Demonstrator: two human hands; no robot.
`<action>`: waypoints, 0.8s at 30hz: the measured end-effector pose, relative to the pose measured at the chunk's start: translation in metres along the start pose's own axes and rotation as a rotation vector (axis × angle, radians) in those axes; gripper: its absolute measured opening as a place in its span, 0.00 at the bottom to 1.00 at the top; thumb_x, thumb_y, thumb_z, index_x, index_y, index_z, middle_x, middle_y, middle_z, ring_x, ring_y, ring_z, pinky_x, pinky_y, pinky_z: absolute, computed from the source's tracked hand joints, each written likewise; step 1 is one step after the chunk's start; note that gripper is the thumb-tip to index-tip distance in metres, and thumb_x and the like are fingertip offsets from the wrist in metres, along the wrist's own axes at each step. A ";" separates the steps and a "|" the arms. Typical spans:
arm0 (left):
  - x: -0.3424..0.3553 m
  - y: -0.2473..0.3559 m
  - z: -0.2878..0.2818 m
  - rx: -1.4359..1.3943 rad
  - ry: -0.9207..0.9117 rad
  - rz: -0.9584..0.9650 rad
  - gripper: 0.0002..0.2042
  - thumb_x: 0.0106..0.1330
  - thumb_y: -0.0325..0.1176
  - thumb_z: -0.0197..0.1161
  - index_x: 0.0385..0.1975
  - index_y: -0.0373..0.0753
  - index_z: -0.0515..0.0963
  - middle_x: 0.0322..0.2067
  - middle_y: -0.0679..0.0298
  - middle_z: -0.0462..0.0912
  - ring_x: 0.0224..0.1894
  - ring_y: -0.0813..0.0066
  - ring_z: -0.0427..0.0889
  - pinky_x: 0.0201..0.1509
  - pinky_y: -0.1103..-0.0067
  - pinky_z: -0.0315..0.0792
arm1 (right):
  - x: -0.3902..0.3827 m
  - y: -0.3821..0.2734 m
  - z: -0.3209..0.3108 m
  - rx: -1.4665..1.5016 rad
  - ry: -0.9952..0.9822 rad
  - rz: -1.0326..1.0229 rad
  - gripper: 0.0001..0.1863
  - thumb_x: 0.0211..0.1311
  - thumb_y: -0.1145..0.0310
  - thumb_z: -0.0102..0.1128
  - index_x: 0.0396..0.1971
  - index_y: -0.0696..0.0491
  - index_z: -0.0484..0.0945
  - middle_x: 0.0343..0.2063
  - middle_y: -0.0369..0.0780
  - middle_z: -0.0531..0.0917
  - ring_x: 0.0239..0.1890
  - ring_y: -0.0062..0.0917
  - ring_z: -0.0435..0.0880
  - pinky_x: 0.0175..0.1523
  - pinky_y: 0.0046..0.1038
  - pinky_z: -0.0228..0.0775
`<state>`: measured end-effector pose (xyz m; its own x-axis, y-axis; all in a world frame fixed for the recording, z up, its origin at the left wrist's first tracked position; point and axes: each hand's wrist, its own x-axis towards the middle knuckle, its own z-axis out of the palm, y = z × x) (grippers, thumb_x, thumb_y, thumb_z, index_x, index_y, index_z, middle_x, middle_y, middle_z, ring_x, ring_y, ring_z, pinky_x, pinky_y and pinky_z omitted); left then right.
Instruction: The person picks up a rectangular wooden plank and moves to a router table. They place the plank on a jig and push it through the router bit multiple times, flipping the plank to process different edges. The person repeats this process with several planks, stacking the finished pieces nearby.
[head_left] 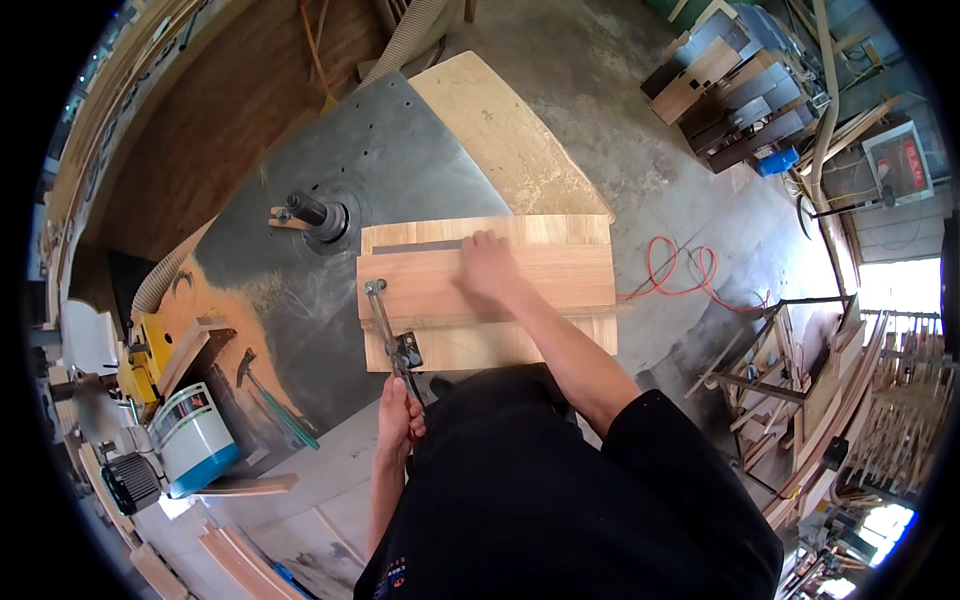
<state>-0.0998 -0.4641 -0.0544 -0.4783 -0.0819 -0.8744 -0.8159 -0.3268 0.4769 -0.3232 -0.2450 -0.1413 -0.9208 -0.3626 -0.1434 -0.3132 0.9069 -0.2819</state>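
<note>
My left hand (400, 412) is closed round the handle of a metal toggle clamp (383, 318) at the left end of a wooden jig (480, 350). The clamp's arm reaches over a reddish-brown wooden board (570, 278) that lies across the jig. My right hand (490, 266) rests on that board near its middle, fingers bent over the far edge; the fingertips are partly hidden. Beside those fingers a dark grey strip (415, 247) runs along the board's far side. Beneath the jig's left part is a grey metal machine table (400, 150), with an upright spindle (312, 212) beyond the clamp.
A pale wooden panel (500, 130) extends the machine table at the far right. Sawdust, a hammer (247, 368) and a white-and-blue motorised unit (193, 440) are at the left. A red hose (690, 270) curls on the floor; a rack of timber (790, 400) stands right.
</note>
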 end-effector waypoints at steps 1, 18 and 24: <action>0.000 0.000 0.000 0.007 0.013 0.008 0.20 0.84 0.51 0.40 0.69 0.53 0.63 0.18 0.72 0.63 0.12 0.84 0.59 0.13 0.83 0.59 | 0.003 0.004 0.001 0.006 -0.005 -0.024 0.33 0.56 0.45 0.72 0.49 0.58 0.78 0.49 0.47 0.80 0.55 0.41 0.77 0.57 0.47 0.71; 0.004 -0.003 0.004 0.048 0.083 0.006 0.15 0.84 0.52 0.41 0.56 0.51 0.66 0.19 0.72 0.62 0.12 0.84 0.58 0.13 0.82 0.57 | 0.026 0.022 0.000 0.295 -0.099 0.070 0.22 0.55 0.52 0.74 0.43 0.51 0.80 0.42 0.46 0.84 0.50 0.44 0.81 0.55 0.49 0.71; 0.004 -0.004 0.004 0.050 0.114 0.013 0.17 0.83 0.52 0.42 0.60 0.52 0.66 0.19 0.73 0.61 0.12 0.84 0.57 0.13 0.82 0.56 | 0.032 0.022 -0.009 0.399 -0.122 0.144 0.22 0.46 0.53 0.79 0.37 0.51 0.83 0.37 0.44 0.88 0.44 0.40 0.86 0.48 0.42 0.77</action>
<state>-0.0999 -0.4593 -0.0598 -0.4517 -0.1932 -0.8710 -0.8262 -0.2779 0.4901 -0.3614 -0.2349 -0.1436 -0.9067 -0.2834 -0.3124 -0.0478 0.8049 -0.5915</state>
